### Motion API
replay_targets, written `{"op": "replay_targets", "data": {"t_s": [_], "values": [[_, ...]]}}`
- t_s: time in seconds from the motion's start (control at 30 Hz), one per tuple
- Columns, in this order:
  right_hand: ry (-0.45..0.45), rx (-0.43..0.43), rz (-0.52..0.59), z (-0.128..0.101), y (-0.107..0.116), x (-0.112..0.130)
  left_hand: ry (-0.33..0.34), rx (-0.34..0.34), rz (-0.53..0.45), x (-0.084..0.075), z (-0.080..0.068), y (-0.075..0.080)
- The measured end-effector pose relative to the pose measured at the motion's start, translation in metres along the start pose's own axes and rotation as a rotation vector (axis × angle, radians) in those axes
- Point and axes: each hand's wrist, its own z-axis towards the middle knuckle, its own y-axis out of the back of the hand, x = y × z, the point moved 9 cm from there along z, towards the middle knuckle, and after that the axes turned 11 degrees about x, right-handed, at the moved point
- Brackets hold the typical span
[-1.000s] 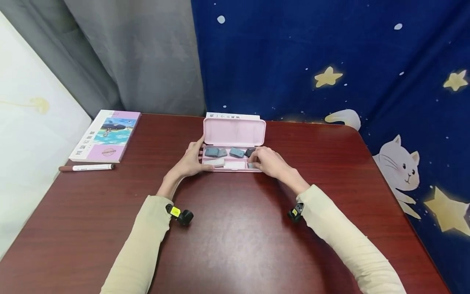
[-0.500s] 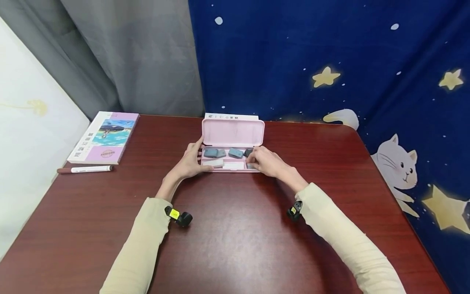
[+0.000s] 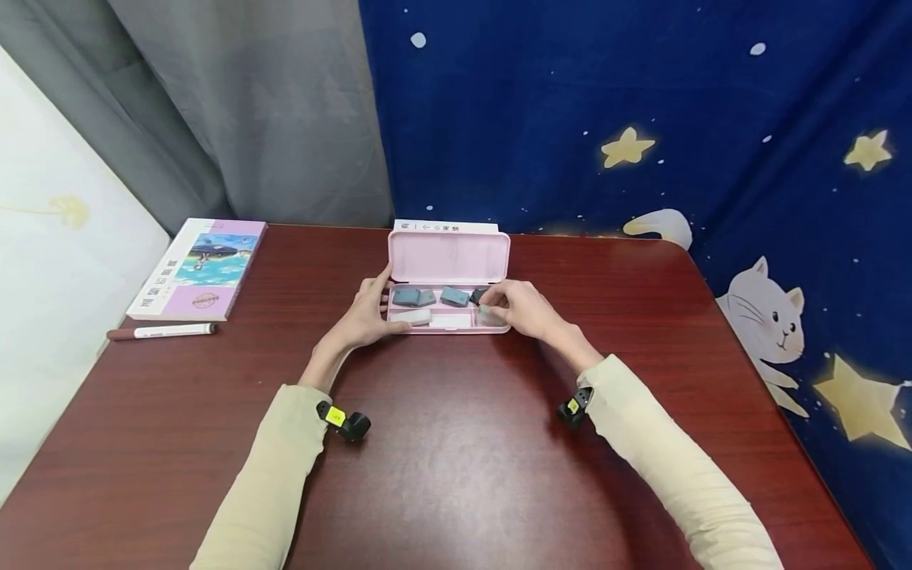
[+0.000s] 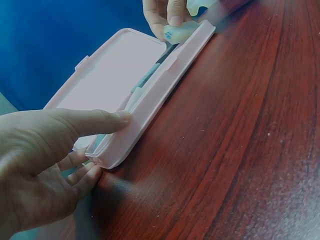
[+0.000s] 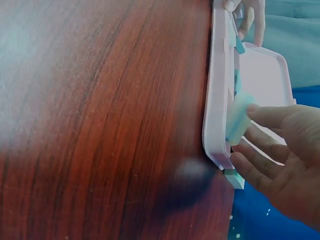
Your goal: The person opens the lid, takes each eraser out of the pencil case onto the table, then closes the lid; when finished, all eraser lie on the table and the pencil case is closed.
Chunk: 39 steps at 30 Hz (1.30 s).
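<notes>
A pink pencil case (image 3: 450,257) stands on the table with its lid up. My left hand (image 3: 366,313) grips its left end, thumb on the front wall and fingers at the end. Inside lie several blue-grey blocks (image 3: 454,296) along the back and a white block (image 3: 413,317) at the front left. At the right end my right hand (image 3: 523,309) pinches a pale green eraser (image 5: 240,117) between thumb and fingers. In the left wrist view this eraser (image 4: 180,33) shows a small blue print and is tilted over the case's far end. A dark piece (image 3: 476,295) is partly hidden by my right fingers.
Behind the raised lid a white book edge (image 3: 445,226) with printed characters shows. A purple and white book (image 3: 199,269) lies at the back left, with a brown-capped marker (image 3: 162,331) in front of it. Curtains hang behind the table's back edge.
My right hand has risen slightly with the pale green eraser, which now shows tilted above the right compartment. My left hand keeps its hold on the pencil case. The head view has shifted slightly.
</notes>
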Motion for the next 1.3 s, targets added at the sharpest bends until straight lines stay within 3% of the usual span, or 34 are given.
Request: {"op": "replay_targets", "data": {"t_s": [0.23, 0.53, 0.73, 1.1, 1.3], "values": [[-0.078, -0.12, 0.192, -0.006, 0.011, -0.016, 0.004, 0.004, -0.003, -0.001, 0.0, 0.001], [-0.135, -0.147, 0.587, -0.014, 0.008, -0.044, -0.006, 0.01, -0.001, -0.002, 0.003, -0.002], [-0.158, -0.152, 0.778, -0.017, 0.007, -0.058, 0.001, 0.002, 0.005, 0.0, 0.002, -0.001], [-0.373, -0.186, 1.008, -0.027, 0.004, -0.099, -0.015, -0.008, -0.01, 0.0, 0.001, 0.0], [-0.421, -0.162, 0.991, -0.022, -0.001, -0.11, -0.005, -0.012, -0.008, 0.002, 0.003, 0.0]]}}
